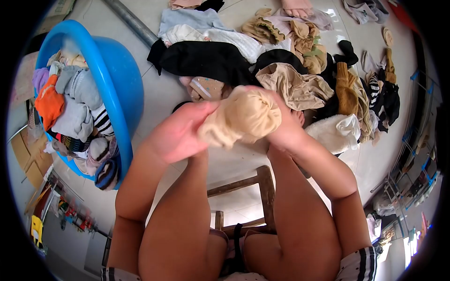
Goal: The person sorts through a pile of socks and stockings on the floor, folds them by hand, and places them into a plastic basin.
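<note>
A bunched cream-coloured cloth [253, 114] is held between my two hands above my knees. My left hand [180, 131] pinches its lower left edge, thumb on top. Behind the cloth's right side is my right hand [283, 124]; its fingers are mostly hidden, and the fabric is drawn tight and rounded over that end. On the floor just beyond lie a black garment [206, 58], a beige crumpled cloth [295, 86] and a patterned tan piece [206, 88].
A blue basin [126, 70] of rolled socks and clothes stands at the left. A metal pole [129, 21] lies behind it. Mustard socks [347, 89] and a white fluffy cloth [335, 133] lie at the right. A wooden stool [266, 192] shows between my legs.
</note>
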`<state>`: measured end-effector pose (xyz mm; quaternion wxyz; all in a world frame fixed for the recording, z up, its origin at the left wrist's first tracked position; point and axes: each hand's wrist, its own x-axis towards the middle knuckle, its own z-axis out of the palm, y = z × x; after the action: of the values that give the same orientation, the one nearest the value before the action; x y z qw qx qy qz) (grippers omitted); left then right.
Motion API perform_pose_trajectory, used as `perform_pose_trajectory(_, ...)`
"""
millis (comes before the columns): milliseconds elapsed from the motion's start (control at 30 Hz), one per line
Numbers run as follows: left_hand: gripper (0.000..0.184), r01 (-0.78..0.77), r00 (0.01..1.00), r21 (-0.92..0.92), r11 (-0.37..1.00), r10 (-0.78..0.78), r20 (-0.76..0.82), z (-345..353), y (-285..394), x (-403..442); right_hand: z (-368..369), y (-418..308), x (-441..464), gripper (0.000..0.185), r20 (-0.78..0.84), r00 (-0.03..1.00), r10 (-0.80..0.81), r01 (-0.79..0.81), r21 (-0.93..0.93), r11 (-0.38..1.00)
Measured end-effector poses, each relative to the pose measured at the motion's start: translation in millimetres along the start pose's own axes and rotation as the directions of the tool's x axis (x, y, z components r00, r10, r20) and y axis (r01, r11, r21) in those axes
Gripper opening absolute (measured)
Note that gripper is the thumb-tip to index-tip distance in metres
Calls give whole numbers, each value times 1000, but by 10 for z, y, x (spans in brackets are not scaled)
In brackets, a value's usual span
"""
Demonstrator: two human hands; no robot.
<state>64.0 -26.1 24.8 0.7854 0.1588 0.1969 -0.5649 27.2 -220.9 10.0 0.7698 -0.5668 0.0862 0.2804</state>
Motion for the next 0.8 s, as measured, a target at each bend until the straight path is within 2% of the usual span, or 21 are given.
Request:
perform_pose_trajectory(33, 57, -17, 996, 240, 971, 36, -76, -16, 25, 6, -48, -7, -21, 12, -114, 993, -13, 10, -27, 1000)
perform_pose_trajectory(67, 57, -38, 960, 451, 892, 157, -231, -16, 49, -6, -66, -30, -25, 12, -112, 994, -11, 8, -28, 1000)
perform_pose_trajectory(100, 57, -40, 959, 449, 893, 160, -232, 32, 78, -21, -76, -63, -23, 10, -261, 964, -47, 50, 4, 999)
perform_pose_trajectory(133, 58, -38, 937, 597, 801, 236, -257, 107, 116, -37, -79, -82, -15, 8, -405, 911, -77, 97, 28, 995)
perform_pose_trajectory(167, 60, -22, 912, 728, 685, 312, -267, 157, 131, -44, -42, -79, -6, 8, -403, 912, -79, 99, 28, 995)
perform_pose_trajectory(200, 60, -22, 912, 729, 684, 313, -266, 215, 63, -33, 38, -68, -2, 8, -431, 896, -109, 139, 39, 990)
perform_pose_trajectory(233, 60, -167, 906, 686, 709, 385, -178, 312, -70, -9, 122, -61, 0, 8, -459, 878, -136, 178, 49, 983)
perform_pose_trajectory(267, 62, -307, 883, 624, 718, 459, -94, 394, -186, 19, 198, -60, 2, 10, -399, 898, -187, 204, 0, 979)
perform_pose_trajectory(300, 73, -281, 856, 718, 637, 504, -112, 429, -263, 47, 203, 20, 10, 15, -331, 895, -300, 229, -236, 944)
perform_pose_trajectory(367, 62, -264, 792, 819, 510, 600, -118, 420, -358, 152, 263, -69, -13, 13, -243, 926, -287, 197, -337, 921)
perform_pose_trajectory(400, 62, -263, 792, 819, 510, 598, -118, 345, -340, 164, 298, 22, 45, 13, -327, 882, -340, 266, -251, 931)
perform_pose_trajectory(433, 53, -215, 741, 913, 346, 666, -78, 248, -281, 168, 288, 0, 37, 13, -329, 881, -340, 266, -250, 931)
perform_pose_trajectory(467, 43, -150, 692, 974, 172, 722, -21, 195, -229, 158, 262, -52, 25, 11, -397, 899, -187, 170, -79, 982)
perform_pose_trajectory(500, 43, -151, 694, 974, 171, 720, -19, 191, -204, 123, 230, -102, 12, 10, -435, 900, -24, 74, 99, 992)
perform_pose_trajectory(567, 27, -207, 711, 821, 532, 658, -247, 260, -161, 46, 124, -205, -5, 11, -442, 887, 132, -16, 258, 966)
perform_pose_trajectory(633, 27, -195, 702, 799, 569, 650, -291, 296, -183, -41, -32, -229, 49, 17, -471, 836, 282, -47, 450, 892)
perform_pose_trajectory(667, 29, -160, 705, 949, 271, 704, -82, 310, -187, -91, -118, -206, 91, 19, -494, 759, 425, -95, 561, 822)
perform_pose_trajectory(700, 30, -129, 716, 990, -63, 685, 137, 330, -183, -128, -202, -165, 103, 19, -477, 709, 519, -121, 644, 755)
perform_pose_trajectory(733, 28, -196, 725, 962, -193, 631, 274, 387, -160, -160, -244, -152, 89, 20, -438, 706, 556, -152, 673, 724)
perform_pose_trajectory(767, 28, -198, 727, 961, -194, 628, 277, 406, -131, -216, -291, -140, 70, 20, -398, 702, 590, -184, 699, 691)
perform_pose_trajectory(800, 27, -221, 684, 949, -225, 658, 315, 399, -82, -303, -480, -19, -23, 21, -116, 864, 490, -258, 734, 629)
